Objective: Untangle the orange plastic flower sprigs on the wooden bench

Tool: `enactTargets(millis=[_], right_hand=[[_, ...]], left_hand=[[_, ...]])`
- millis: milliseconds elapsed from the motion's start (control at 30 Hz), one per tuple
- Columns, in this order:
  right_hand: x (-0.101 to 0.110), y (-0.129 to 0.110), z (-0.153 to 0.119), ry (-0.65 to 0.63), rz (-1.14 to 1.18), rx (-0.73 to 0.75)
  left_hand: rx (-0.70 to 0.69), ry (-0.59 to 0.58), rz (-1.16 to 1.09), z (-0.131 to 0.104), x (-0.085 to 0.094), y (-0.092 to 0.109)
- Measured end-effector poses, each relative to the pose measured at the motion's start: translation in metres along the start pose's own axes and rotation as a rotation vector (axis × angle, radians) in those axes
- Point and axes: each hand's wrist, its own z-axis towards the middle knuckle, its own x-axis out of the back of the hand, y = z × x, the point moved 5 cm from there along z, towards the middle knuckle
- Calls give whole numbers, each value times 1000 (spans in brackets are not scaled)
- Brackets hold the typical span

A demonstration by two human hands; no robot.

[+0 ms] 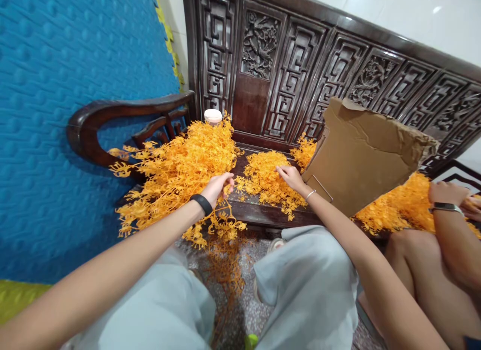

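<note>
My left hand [218, 187], with a black band on the wrist, is closed around an orange plastic branch [224, 209] that hangs below the fingers. Right beside it rises a large heap of branched orange plastic pieces [180, 162]. Thumb and fingers of my right hand [291, 177] are pinched together at the edge of a smaller pile of loose orange pieces [265, 174]. Whatever sits between those fingertips is too small to make out. Both hands are over a dark wooden bench [255, 212].
A cardboard piece [361, 149] stands tilted right of my right hand, with more orange pieces [394, 204] behind it. A co-worker's hand [449, 194] is at far right. A white-lidded jar [213, 117] stands by the carved backrest [251, 99]. Orange-brown scraps [227, 270] cover some floor.
</note>
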Motion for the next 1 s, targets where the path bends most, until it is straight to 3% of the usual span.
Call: enactTargets(millis=[267, 500, 700, 833, 900, 1000], right_hand=[[8, 15, -3, 73, -137, -202], [8, 12, -4, 91, -70, -117], [4, -33, 0, -112, 74, 122], [-1, -61, -2, -207, 214, 197], [-9, -71, -3, -305, 346, 180], [-29, -78, -6, -529, 670, 4]], left_hand=[[-10, 3, -2, 1, 2, 0], [-29, -13, -26, 1, 2, 1], [-33, -9, -34, 3, -1, 0], [-29, -27, -49, 4, -4, -1], [-43, -40, -80, 4, -4, 0], [-83, -77, -127, 4, -4, 4]])
